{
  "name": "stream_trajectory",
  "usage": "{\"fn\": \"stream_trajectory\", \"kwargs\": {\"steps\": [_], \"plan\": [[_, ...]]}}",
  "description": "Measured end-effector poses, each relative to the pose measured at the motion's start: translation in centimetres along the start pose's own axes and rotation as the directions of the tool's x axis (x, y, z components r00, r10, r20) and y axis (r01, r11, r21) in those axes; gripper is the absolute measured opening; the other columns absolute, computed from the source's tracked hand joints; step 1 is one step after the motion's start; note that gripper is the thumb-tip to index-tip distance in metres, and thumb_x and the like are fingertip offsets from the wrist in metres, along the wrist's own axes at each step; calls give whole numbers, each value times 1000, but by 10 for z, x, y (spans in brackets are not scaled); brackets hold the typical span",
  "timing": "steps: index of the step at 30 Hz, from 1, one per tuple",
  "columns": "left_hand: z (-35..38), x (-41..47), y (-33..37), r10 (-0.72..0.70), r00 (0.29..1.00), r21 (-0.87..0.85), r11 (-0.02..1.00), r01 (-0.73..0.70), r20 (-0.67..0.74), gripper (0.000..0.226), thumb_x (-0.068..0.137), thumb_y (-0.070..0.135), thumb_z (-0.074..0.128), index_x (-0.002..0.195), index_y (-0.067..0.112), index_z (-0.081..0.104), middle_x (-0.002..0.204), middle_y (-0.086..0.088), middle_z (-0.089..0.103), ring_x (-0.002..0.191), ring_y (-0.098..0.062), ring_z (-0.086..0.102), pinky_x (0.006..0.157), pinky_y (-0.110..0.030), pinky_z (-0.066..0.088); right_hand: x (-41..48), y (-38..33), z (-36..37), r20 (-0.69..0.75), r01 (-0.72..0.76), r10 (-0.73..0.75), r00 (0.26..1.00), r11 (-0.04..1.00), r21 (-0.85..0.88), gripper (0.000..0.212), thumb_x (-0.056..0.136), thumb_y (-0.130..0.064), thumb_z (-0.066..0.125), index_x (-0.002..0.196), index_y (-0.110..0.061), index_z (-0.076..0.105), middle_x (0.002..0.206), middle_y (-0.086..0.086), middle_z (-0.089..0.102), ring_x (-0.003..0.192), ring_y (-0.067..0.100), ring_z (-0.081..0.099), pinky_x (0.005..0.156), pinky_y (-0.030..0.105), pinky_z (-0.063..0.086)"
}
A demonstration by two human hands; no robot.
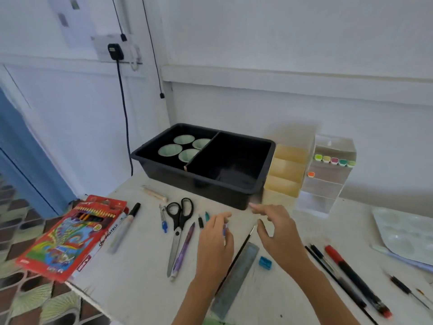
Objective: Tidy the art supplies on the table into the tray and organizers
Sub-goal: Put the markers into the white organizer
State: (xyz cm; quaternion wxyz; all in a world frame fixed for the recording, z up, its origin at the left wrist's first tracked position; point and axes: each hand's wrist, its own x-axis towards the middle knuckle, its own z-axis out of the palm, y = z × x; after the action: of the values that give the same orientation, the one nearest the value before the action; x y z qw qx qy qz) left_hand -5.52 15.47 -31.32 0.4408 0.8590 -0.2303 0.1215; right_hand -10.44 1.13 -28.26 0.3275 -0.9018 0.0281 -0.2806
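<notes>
Two hands are working over the middle of the table [145, 261], and the likeliest trouble is sitting right under them. The thin black brush [236, 256] is lying against the edge of the grey ruler [236, 280], so a hasty pinch is probably going to roll it away or drag the ruler along. A wrist sweeping low could also be knocking the blue sharpener [265, 262] toward the pens at lower right. At lower left the coloured pencil box [68, 235] is lying over the table edge and looks ready to slide off if bumped. The black tray [206, 181] is waiting at the centre of the frame. Pale cups [185, 147] are sitting in its left compartment, so anything dropped carelessly there may be tipping them. The yellow organizer [285, 174] and clear organizer [328, 181] are standing just right of the tray. The left hand [215, 242] is curling its fingers round a slim blue thing [224, 229], too blurred to name, just right of the purple pen [185, 247] and the scissors [180, 221]. The right hand [276, 228] is hanging loosely spread, forefinger reaching toward the tray's near corner, and is gripping nothing. Its thumb is sitting just beside the brush tip, and whether it is touching cannot be told.
</notes>
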Motion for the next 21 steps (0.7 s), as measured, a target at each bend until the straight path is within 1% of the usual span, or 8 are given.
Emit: {"fn": "stream_trajectory", "kwargs": {"steps": [2,6,8,10,13,16,18,21], "plan": [[-11,-9,-9,-60,998,17,998,61,-13,32,88,1,53,116,17,58,107,11,55,94,-1,51,79,-5,37,-5,-6,14,66,8,-11,998,999,47,41,83,3,60,113,-25,63,100,-15,62,100,-7,48,84,3,36],[-30,-25,-26,-147,989,52,988,147,-9,28,90,5,54,114,18,58,109,10,55,94,-2,51,79,-3,37,-13,-22,42,194,-36,17,981,995,97,38,82,5,57,106,-23,68,90,-19,61,89,-3,55,79,6,39],[-39,-32,-33,-168,985,72,983,170,-32,28,89,5,54,113,19,58,108,11,55,96,-3,51,84,-9,41,-18,-29,56,271,-55,23,962,992,112,36,84,2,56,106,-24,68,90,-18,61,89,-1,56,79,7,40],[-46,-39,-42,-176,983,86,980,180,-60,29,86,0,55,110,16,60,105,8,57,97,-7,54,88,-22,46,-21,-36,70,322,-62,19,947,990,125,34,85,1,56,104,-24,69,88,-21,60,89,0,56,80,11,43],[-55,-47,-55,-187,978,80,978,194,-92,28,85,-2,56,107,14,62,99,7,57,91,-11,55,81,-28,49,-26,-43,88,349,-53,-5,937,986,158,35,83,4,56,98,-24,70,86,-18,63,86,1,59,79,14,46],[-66,-50,-63,-185,973,53,979,194,-140,23,88,0,57,105,14,63,95,9,56,90,-10,55,77,-25,49,-22,-51,103,311,-78,16,950,979,187,34,80,9,55,94,-17,72,84,-12,65,82,-4,60,76,5,43],[-73,-51,-69,-188,964,65,977,203,-186,25,87,-2,56,104,14,63,95,9,57,91,-9,55,79,-26,49,-12,-59,113,305,-135,71,950,971,197,31,83,9,54,97,-13,71,90,-6,66,86,0,61,76,3,42],[-86,-48,-82,-182,951,119,969,216,-250,25,86,3,51,105,15,63,99,6,60,92,-10,56,81,-29,48,12,-73,130,361,-230,160,919,960,159,26,90,1,52,106,-13,68,101,-3,65,89,3,56,73,3,41]]}}
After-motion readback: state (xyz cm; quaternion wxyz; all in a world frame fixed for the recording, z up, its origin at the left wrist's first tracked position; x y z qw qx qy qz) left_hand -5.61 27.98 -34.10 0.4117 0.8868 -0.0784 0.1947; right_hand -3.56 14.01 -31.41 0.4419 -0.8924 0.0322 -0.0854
